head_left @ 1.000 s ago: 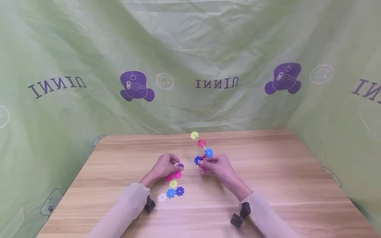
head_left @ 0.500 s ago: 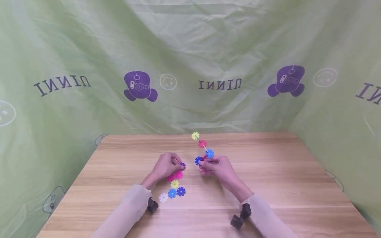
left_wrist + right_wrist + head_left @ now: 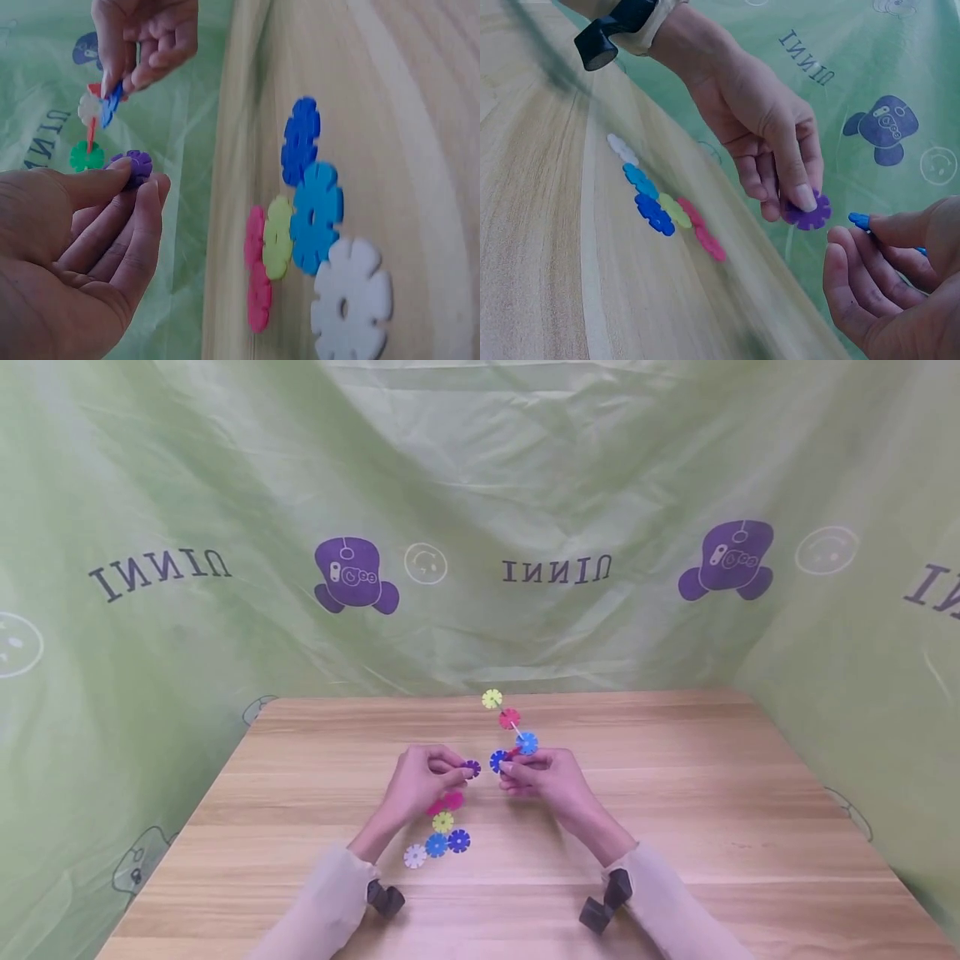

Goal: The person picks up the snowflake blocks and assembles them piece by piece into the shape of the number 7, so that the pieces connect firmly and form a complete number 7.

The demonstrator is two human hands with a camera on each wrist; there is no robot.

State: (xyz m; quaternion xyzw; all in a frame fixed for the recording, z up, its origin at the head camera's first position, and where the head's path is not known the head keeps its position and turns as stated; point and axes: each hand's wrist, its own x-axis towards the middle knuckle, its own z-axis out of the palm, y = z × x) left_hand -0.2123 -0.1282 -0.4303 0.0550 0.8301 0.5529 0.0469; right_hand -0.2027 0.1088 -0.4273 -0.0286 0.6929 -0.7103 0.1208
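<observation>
A purple notched snowflake disc (image 3: pixel 472 769) is pinched between the thumb and fingers of my left hand (image 3: pixel 420 783). Just to its right, a small gap away, my right hand (image 3: pixel 553 783) pinches a dark blue snowflake disc (image 3: pixel 498 762). That disc belongs to a linked chain that rises above the hand, through a light blue disc (image 3: pixel 527 743) and a rose-red disc (image 3: pixel 510 719) to a yellow-green disc (image 3: pixel 492 698). White and green discs (image 3: pixel 87 156) of the chain also show in the left wrist view. My fingers hide part of the chain.
Several loose discs lie on the wooden table (image 3: pixel 675 827) below my left hand: white (image 3: pixel 352 300), light blue (image 3: pixel 316 217), dark blue (image 3: pixel 301 141), yellow-green (image 3: pixel 277 238) and two pink ones (image 3: pixel 259 296). A green printed curtain (image 3: pixel 465 635) stands around the table's back and sides.
My left hand has moved right with the purple disc, closing most of the gap to the dark blue disc. My right hand and the chain stay nearly where they were.
</observation>
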